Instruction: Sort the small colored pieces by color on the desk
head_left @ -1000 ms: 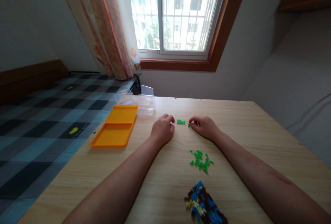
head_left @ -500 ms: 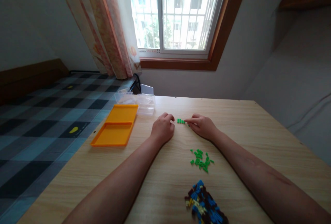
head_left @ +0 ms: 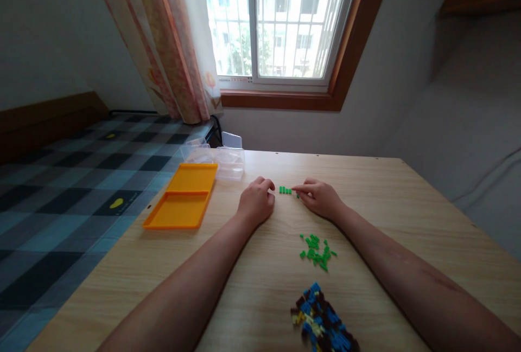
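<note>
A short row of small green toy bricks [head_left: 285, 190] lies on the table between my hands. My left hand [head_left: 257, 200] rests at the row's left end, fingers loosely curled, with a gap between thumb and forefinger and nothing seen in it. From the right, my right hand [head_left: 319, 197] stretches its forefinger toward the row's right end, the tip just beside the last brick. Another green brick [head_left: 298, 196] shows by its thumb; whether they touch is unclear. Closer to me is a loose heap of green bricks [head_left: 316, 254].
Nearest me lies a pile of blue, brown and yellowish bricks [head_left: 321, 322]. On the left sits an opened orange tray [head_left: 177, 211], with clear plastic boxes [head_left: 230, 165] behind it. A checked bed [head_left: 101, 178] adjoins the wooden table [head_left: 366, 178] under a window.
My right forefinger has drawn back slightly to the right from the row's end, and the green brick by the thumb shows more plainly. My left hand stays put.
</note>
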Demonstrator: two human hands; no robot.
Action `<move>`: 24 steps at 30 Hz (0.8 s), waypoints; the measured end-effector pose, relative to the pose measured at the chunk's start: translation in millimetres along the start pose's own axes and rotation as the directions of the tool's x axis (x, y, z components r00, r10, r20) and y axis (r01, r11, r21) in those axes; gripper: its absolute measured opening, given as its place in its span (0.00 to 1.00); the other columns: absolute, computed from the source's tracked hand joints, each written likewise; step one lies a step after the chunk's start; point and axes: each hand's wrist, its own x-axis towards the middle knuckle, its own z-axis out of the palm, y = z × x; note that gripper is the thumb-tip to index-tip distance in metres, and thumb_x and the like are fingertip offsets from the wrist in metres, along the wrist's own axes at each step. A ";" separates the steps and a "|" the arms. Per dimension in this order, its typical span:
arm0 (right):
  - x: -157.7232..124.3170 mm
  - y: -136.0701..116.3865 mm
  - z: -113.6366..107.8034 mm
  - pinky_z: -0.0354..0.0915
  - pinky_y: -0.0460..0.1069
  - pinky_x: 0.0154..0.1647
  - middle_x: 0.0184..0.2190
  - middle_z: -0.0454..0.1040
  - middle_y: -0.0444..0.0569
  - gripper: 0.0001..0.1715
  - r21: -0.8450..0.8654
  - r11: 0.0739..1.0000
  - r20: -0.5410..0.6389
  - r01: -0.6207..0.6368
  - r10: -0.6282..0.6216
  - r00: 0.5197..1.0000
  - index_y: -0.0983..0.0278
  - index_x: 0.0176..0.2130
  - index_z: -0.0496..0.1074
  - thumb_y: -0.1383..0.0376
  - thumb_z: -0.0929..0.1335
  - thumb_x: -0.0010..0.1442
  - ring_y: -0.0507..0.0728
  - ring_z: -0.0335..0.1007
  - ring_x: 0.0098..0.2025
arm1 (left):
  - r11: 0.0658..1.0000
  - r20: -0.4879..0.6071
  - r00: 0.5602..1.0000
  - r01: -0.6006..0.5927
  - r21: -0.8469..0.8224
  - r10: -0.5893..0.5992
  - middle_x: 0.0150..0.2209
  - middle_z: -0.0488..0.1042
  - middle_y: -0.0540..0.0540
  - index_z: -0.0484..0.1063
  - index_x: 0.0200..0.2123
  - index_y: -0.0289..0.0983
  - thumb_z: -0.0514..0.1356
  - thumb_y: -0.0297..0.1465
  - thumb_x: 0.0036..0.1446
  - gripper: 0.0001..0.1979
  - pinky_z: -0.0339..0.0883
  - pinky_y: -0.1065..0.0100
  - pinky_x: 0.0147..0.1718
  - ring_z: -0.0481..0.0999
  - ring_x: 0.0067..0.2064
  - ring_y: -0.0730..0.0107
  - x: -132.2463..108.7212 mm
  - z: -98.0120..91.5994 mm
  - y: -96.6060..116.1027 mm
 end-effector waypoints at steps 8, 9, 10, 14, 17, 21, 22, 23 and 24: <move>-2.8 1.8 -5.3 0.61 0.47 0.32 0.32 0.76 0.48 0.12 0.072 0.997 0.008 0.001 -0.001 1.000 0.61 0.37 0.83 0.68 0.68 0.57 0.51 0.66 0.28 | 1.000 0.003 1.000 0.010 -0.003 -0.010 0.41 0.74 0.46 0.74 0.38 0.39 0.56 0.23 0.56 0.10 0.67 0.66 0.42 0.74 0.41 0.64 0.0 0.0 0.3; -2.5 1.9 -4.8 0.61 0.47 0.32 0.32 0.76 0.47 0.12 0.063 0.998 0.012 -0.005 0.004 1.000 0.60 0.37 0.83 0.67 0.68 0.58 0.51 0.66 0.28 | 1.000 0.000 1.000 0.010 -0.001 -0.010 0.41 0.74 0.46 0.74 0.38 0.39 0.56 0.23 0.56 0.10 0.67 0.66 0.42 0.74 0.41 0.65 -0.1 0.3 0.2; -2.0 1.9 -4.2 0.61 0.47 0.32 0.33 0.76 0.47 0.13 0.052 0.999 0.016 -0.011 0.010 1.000 0.60 0.39 0.83 0.67 0.68 0.58 0.51 0.67 0.28 | 1.000 -0.004 1.000 0.010 0.000 -0.010 0.41 0.74 0.46 0.74 0.38 0.39 0.56 0.23 0.55 0.10 0.67 0.66 0.41 0.74 0.41 0.65 -0.2 0.5 0.0; 0.0 1.8 -2.2 0.61 0.47 0.34 0.34 0.76 0.47 0.14 0.024 1.000 0.022 -0.016 0.016 1.000 0.58 0.42 0.82 0.65 0.68 0.61 0.51 0.68 0.29 | 1.000 -0.004 1.000 0.006 -0.011 -0.006 0.41 0.74 0.46 0.74 0.38 0.40 0.56 0.24 0.56 0.09 0.67 0.66 0.41 0.74 0.40 0.65 -0.4 0.7 -0.3; 0.2 2.0 -2.0 0.62 0.47 0.34 0.33 0.76 0.48 0.14 0.033 0.999 0.006 -0.004 0.003 1.000 0.59 0.42 0.82 0.65 0.67 0.62 0.51 0.68 0.29 | 1.000 0.015 1.000 0.022 -0.015 -0.022 0.42 0.74 0.46 0.74 0.39 0.40 0.56 0.24 0.57 0.09 0.67 0.66 0.41 0.74 0.40 0.65 -0.4 0.1 -0.2; -0.1 2.1 -2.2 0.61 0.47 0.33 0.33 0.76 0.48 0.13 0.010 1.000 0.012 -0.002 0.002 1.000 0.59 0.42 0.83 0.65 0.68 0.61 0.51 0.68 0.28 | 1.000 0.015 1.000 0.022 -0.010 -0.022 0.42 0.74 0.46 0.74 0.39 0.40 0.56 0.24 0.57 0.09 0.67 0.66 0.41 0.74 0.41 0.65 -0.5 -0.3 0.1; 0.0 2.0 -2.2 0.61 0.47 0.33 0.33 0.76 0.48 0.13 0.003 1.000 0.014 -0.005 0.005 1.000 0.59 0.42 0.83 0.65 0.68 0.61 0.51 0.68 0.28 | 1.000 0.011 1.000 0.019 -0.009 -0.019 0.42 0.74 0.46 0.74 0.39 0.40 0.56 0.24 0.57 0.09 0.67 0.66 0.41 0.74 0.41 0.65 -0.6 -0.2 0.1; 0.1 2.0 -2.2 0.61 0.47 0.33 0.33 0.76 0.48 0.13 0.000 1.000 0.017 -0.006 0.006 1.000 0.59 0.42 0.83 0.65 0.67 0.61 0.51 0.68 0.27 | 1.000 0.007 1.000 0.017 -0.010 -0.017 0.41 0.74 0.46 0.74 0.39 0.40 0.56 0.24 0.56 0.10 0.67 0.66 0.41 0.74 0.40 0.65 -0.6 -0.1 0.1; 0.2 1.9 -2.3 0.61 0.47 0.33 0.32 0.76 0.47 0.13 -0.001 1.000 0.021 -0.006 0.006 1.000 0.58 0.42 0.83 0.65 0.67 0.62 0.51 0.68 0.27 | 1.000 0.004 1.000 0.015 -0.010 -0.015 0.41 0.74 0.46 0.74 0.39 0.40 0.56 0.24 0.56 0.10 0.67 0.66 0.40 0.74 0.40 0.65 -0.6 0.1 0.1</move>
